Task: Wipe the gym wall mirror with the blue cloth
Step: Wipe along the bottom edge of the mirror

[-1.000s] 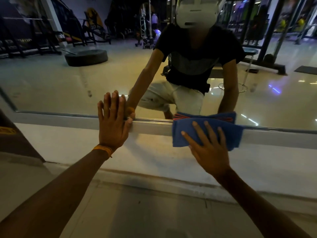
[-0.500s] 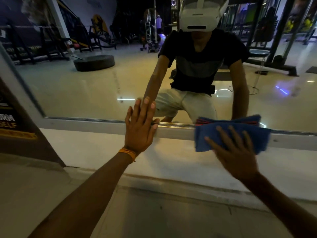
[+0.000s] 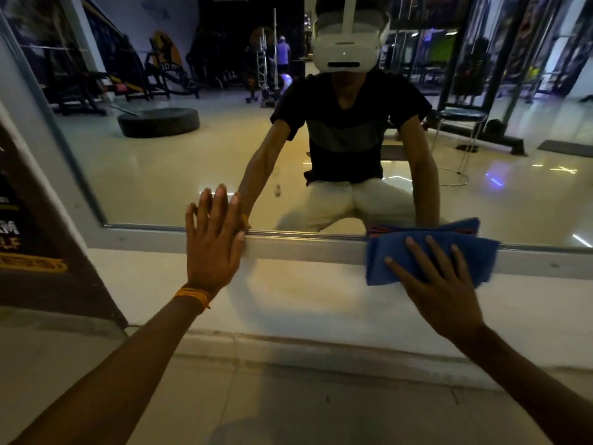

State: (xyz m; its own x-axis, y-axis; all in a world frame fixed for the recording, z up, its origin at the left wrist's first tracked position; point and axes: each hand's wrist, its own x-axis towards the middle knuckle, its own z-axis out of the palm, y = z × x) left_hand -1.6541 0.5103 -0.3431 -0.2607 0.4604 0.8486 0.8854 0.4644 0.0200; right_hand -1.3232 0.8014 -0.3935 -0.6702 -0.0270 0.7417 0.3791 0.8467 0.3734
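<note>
The big wall mirror (image 3: 154,175) fills the upper part of the head view, and its silver bottom frame (image 3: 308,247) runs across the middle. A folded blue cloth (image 3: 478,252) lies flat against that frame and the white wall strip below it. My right hand (image 3: 439,284) presses on the cloth with straight, spread fingers. My left hand (image 3: 215,242) rests flat on the mirror's lower edge, fingers straight, an orange band at its wrist. The mirror reflects a crouching person and the cloth's top edge.
A white wall strip (image 3: 288,300) runs below the frame, down to the tiled floor (image 3: 288,406). A dark poster panel (image 3: 35,252) stands left of the mirror. A tyre, weight racks and a stool show only as reflections.
The view has shifted, so the mirror's left corner now shows. Both hands sit further right in the frame. The right hand still presses the cloth on the bottom frame; the left stays flat.
</note>
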